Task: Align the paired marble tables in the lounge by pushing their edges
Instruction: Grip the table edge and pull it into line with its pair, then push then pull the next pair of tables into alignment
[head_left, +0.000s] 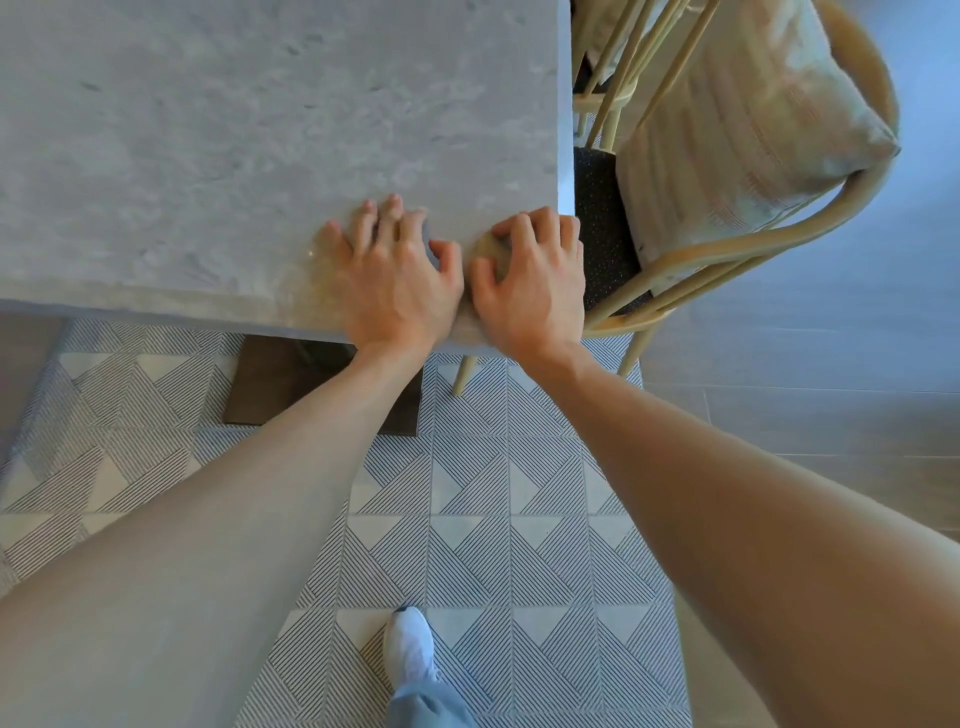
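Note:
A pale grey marble table (208, 156) fills the upper left of the head view, its near right corner toward me. My left hand (395, 275) lies palm down on the top by the near edge, fingers spread and mostly straight. My right hand (535, 275) rests beside it at the corner, its fingers curled with the knuckles raised and the fingertips pressing on the marble. Both wrists cross the table's front edge. Only this one table shows; its partner is out of view.
A light wooden chair (727, 249) with a dark speckled seat and a pale cushion (753, 130) stands close against the table's right side. The table's dark base (270, 384) sits on patterned floor tiles. My white shoe (410, 649) is below.

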